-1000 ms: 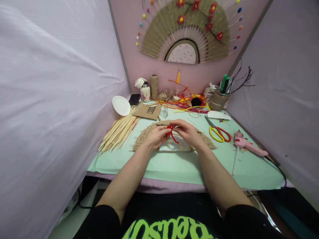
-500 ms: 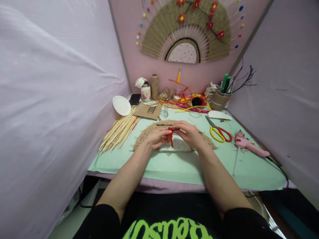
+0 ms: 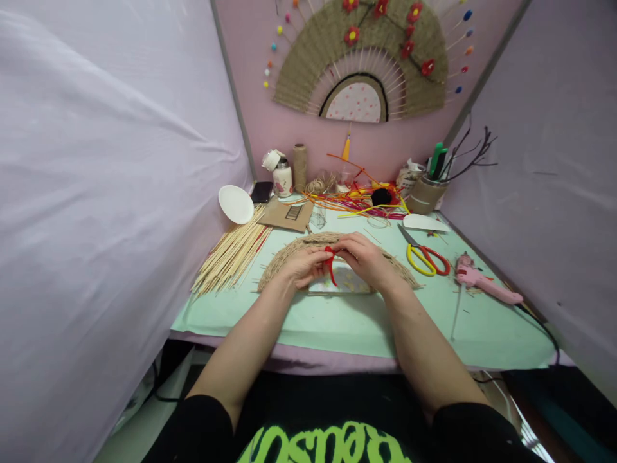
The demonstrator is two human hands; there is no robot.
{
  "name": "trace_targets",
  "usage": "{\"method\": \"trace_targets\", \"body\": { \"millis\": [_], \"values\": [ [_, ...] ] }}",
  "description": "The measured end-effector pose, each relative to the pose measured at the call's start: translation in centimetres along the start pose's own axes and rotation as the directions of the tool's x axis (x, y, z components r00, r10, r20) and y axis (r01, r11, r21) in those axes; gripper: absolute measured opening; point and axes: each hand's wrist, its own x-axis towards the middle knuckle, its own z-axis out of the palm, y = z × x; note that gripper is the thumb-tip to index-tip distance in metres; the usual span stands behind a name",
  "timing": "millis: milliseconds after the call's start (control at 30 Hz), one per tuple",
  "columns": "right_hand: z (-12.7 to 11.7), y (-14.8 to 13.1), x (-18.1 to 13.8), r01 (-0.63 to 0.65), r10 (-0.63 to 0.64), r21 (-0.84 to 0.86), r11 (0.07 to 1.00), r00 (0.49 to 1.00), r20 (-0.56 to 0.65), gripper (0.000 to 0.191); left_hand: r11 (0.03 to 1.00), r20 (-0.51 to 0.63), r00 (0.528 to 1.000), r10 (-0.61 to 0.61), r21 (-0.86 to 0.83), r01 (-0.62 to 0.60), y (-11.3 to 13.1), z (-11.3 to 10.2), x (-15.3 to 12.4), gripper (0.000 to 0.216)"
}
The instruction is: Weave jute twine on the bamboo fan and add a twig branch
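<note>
A red pipe cleaner (image 3: pixel 333 272), bent at its top, is held between my two hands, one end hanging down. My left hand (image 3: pixel 308 265) pinches it with thumb and fingertips. From the other side, the fingertips of my right hand (image 3: pixel 362 256) are closed on its upper part; the exact grip is partly hidden. Under both hands lies a half-round woven twine fan (image 3: pixel 279 258) with thin sticks poking out at its edge. Its pale patterned centre panel (image 3: pixel 344 281) shows between my wrists.
Bamboo sticks (image 3: pixel 226 257), a white bowl (image 3: pixel 236 204) and a cardboard piece (image 3: pixel 284 215) lie left. Scissors (image 3: pixel 424 257) and a pink glue gun (image 3: pixel 484 281) with a cord lie right. Coloured pipe cleaners (image 3: pixel 347 202) and a pot with twigs (image 3: pixel 427 195) stand behind. A finished fan (image 3: pixel 299 71) hangs above.
The red pipe cleaner's hanging end has shifted slightly and its bent top looks a little different. Both hands stay in nearly the same place, fingers still closed on it.
</note>
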Motion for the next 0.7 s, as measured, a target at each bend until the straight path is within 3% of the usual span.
{"method": "trace_targets", "body": {
  "millis": [200,333,467,600,700],
  "values": [
    [0.3,0.3,0.0,-0.019,0.024,-0.073,0.997,0.998,0.066,0.016,0.978,-0.135,0.978,0.160,0.155,-0.139,-1.1,-0.2,0.8,0.021],
    [0.3,0.3,0.0,-0.049,0.060,-0.109,0.993,0.994,0.096,0.013,0.926,-0.168,0.956,0.239,0.337,-0.172,-1.1,0.1,0.6,0.016],
    [0.3,0.4,-0.1,-0.073,0.088,-0.126,0.989,0.989,0.117,0.011,0.881,-0.190,0.923,0.335,0.409,-0.236,-0.7,0.7,0.2,0.013],
    [0.5,0.6,-0.2,-0.118,0.128,-0.083,0.990,0.984,0.124,0.010,0.809,-0.157,0.895,0.417,0.513,-0.287,-0.9,0.7,0.2,0.013],
    [0.8,0.8,-0.3,-0.225,0.228,-0.034,0.974,0.967,0.116,0.011,0.680,-0.093,0.855,0.510,0.653,-0.334,-1.3,0.6,0.2,0.012]
  ]
}}
